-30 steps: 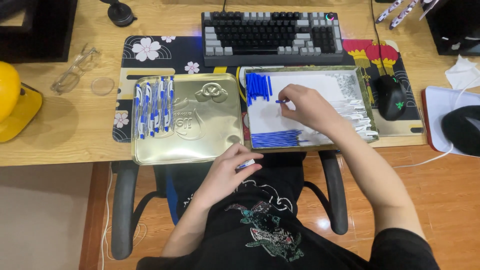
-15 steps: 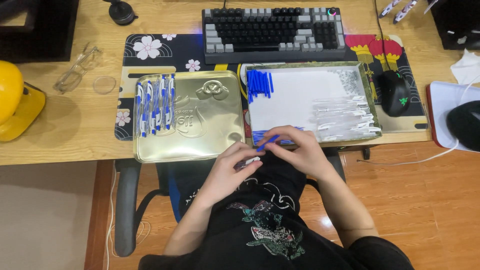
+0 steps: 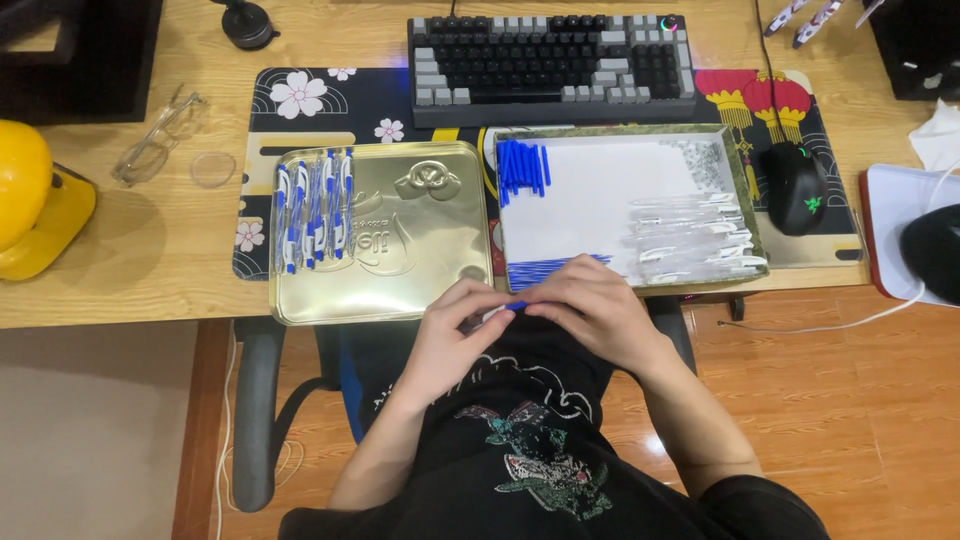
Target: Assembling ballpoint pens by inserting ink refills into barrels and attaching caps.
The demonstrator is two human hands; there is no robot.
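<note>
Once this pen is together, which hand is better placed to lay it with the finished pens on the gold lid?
Probably the left hand: it sits right below the gold lid holding the finished pens, while the right hand is under the white tray.

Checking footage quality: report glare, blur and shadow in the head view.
Head view: even lighting, sharp overall; soft glare on the gold tin lid; both hands, left and right, slightly soft; the small blue part between them is hard to make out; shadows faint.

Black-and-grey mechanical keyboard (image 3: 553, 62), 12 o'clock | black computer mouse (image 3: 796, 187), 2 o'clock | clear-framed glasses (image 3: 158, 137), 10 o'clock | yellow hard hat (image 3: 30, 200), 9 o'clock | dark floral desk mat (image 3: 330, 100), 11 o'clock
</note>
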